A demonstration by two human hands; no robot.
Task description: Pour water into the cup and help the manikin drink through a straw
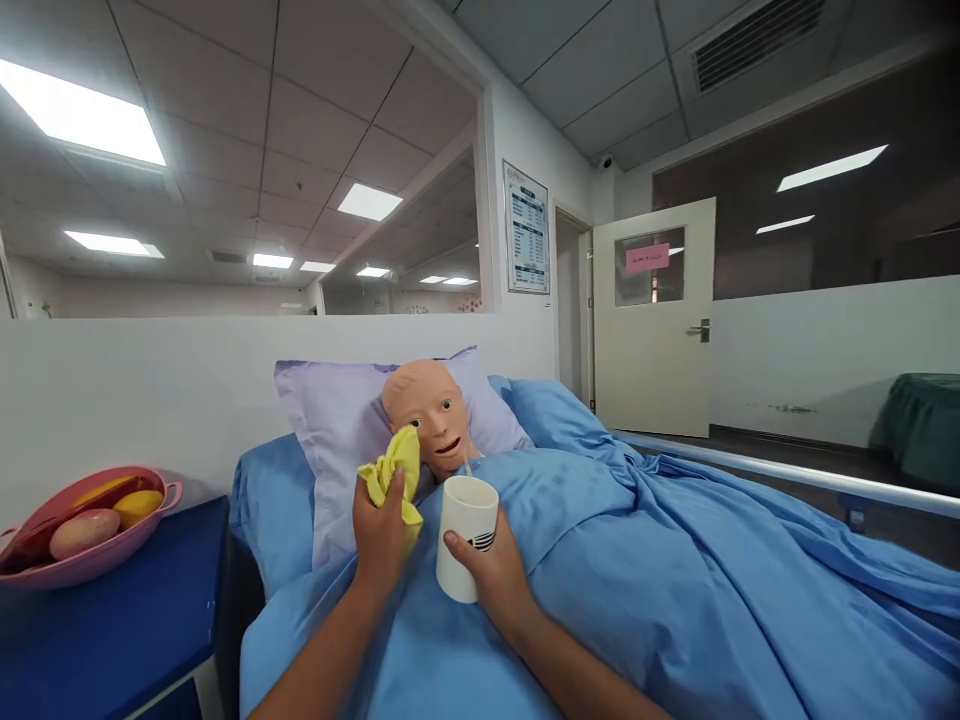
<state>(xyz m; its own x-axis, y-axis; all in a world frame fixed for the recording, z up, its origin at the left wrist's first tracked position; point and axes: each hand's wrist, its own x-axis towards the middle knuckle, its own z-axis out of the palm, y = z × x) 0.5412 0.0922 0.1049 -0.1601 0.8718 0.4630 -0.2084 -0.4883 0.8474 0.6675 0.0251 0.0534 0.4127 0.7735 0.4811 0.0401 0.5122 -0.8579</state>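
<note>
A training manikin (431, 412) lies in a bed under a blue blanket (675, 590), its head on a lilac pillow (337, 430). My left hand (381, 535) is closed on a yellow cloth (396, 468) and presses it against the manikin's cheek. My right hand (491, 575) grips a white mug (463, 530) just below the manikin's chin. A thin straw rises from the mug toward the mouth.
A blue bedside cabinet (112, 620) at the left carries a pink bowl (90, 568) of fruit. A bed rail (787, 470) runs along the right side. A white door (652, 320) stands behind, and a low white partition lies behind the bed head.
</note>
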